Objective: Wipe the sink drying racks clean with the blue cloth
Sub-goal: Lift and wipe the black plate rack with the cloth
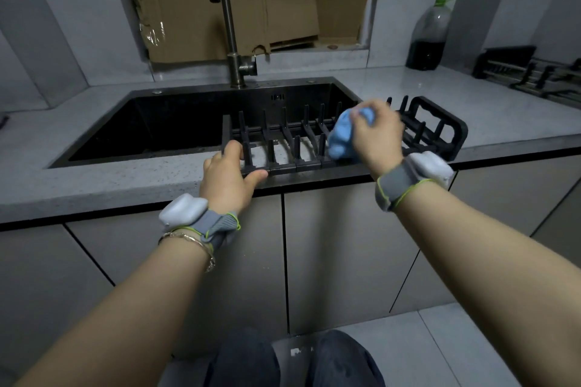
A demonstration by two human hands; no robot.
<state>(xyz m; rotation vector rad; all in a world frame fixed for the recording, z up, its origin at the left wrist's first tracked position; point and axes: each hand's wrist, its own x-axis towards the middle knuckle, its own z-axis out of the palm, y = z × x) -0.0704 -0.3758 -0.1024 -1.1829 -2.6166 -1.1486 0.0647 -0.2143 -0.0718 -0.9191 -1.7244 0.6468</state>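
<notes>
Drying rack (314,141) under blue cloth (344,135)

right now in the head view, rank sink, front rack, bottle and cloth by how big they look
1. sink
2. front rack
3. bottle and cloth look about alike; bottle is farther back, cloth partly hidden in the right hand, so unranked

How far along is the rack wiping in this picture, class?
Done: nothing tells which bars are already clean. In hand: the right hand presses the blue cloth on the sink rack's right part; the left hand grips its left corner. Left: the second rack on the far counter, untouched.
</notes>
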